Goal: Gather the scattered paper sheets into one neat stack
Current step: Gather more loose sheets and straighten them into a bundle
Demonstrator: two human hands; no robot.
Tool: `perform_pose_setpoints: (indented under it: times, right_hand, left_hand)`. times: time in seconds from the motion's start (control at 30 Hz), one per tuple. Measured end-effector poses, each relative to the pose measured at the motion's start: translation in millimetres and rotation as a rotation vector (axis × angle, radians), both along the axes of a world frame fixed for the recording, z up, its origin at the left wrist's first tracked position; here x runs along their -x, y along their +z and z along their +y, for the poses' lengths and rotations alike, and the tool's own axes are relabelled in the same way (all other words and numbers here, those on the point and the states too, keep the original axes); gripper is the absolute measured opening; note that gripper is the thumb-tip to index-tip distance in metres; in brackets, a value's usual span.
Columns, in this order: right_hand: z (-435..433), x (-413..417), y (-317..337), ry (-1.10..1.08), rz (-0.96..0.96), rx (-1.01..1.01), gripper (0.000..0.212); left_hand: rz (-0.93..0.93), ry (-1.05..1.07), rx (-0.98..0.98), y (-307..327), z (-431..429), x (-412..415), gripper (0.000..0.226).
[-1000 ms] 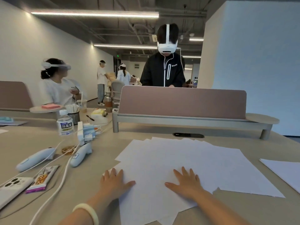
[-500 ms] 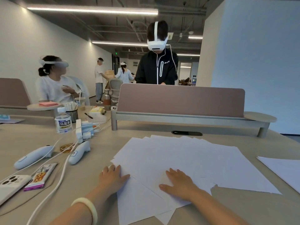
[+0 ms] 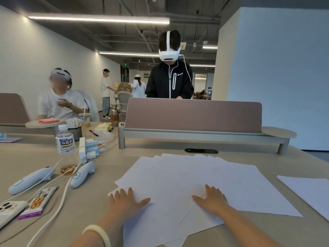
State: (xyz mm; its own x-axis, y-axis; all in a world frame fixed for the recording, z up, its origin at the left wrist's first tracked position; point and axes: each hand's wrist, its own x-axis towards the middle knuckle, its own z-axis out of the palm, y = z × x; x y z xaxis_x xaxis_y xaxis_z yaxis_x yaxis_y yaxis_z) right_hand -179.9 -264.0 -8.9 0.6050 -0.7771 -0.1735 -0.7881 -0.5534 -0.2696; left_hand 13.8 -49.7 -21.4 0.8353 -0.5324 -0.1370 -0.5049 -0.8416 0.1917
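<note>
Nearest, both forearms reach in from the bottom edge, a pale bangle [image 3: 99, 234] on the left wrist. The left hand [image 3: 125, 202] lies flat, palm down, fingers loosely spread, on the near left corner of the paper sheets [image 3: 192, 180], its outer fingers at their left edge. The right hand [image 3: 212, 199] lies flat too, fingers together and thumb out, pressing the middle of the spread. Neither pinches anything. The sheets overlap in a loose fan on the tabletop [image 3: 110, 157], corners jutting at the near edge and along the far side. One separate sheet [image 3: 309, 191] lies apart at the right. To the left sit a phone [image 3: 8, 211], a snack bar [image 3: 38, 202], two white controllers [image 3: 81, 173] with cables, and a tea bottle [image 3: 64, 139]. Beyond the sheets stands a brown divider screen [image 3: 194, 114], with a person in a black jacket [image 3: 170, 81] wearing a headset behind it.
</note>
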Motion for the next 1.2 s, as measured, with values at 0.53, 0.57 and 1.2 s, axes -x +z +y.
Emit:
perform_pose_setpoints:
  times: [0.53, 0.57, 1.2]
  right_hand:
    - [0, -20, -6, -0.041, -0.134, -0.063, 0.09]
    - [2, -21, -4, -0.029, -0.159, -0.093, 0.091]
    - [-10, -21, 16, -0.051, -0.492, -0.291, 0.011]
  left_hand:
    - [0.112, -0.25, -0.15, 14, -5, -12, 0.161]
    - [0.115, -0.261, -0.154, 14, -5, -14, 0.161]
    - [0.076, -0.224, -0.025, 8, -7, -4, 0.149]
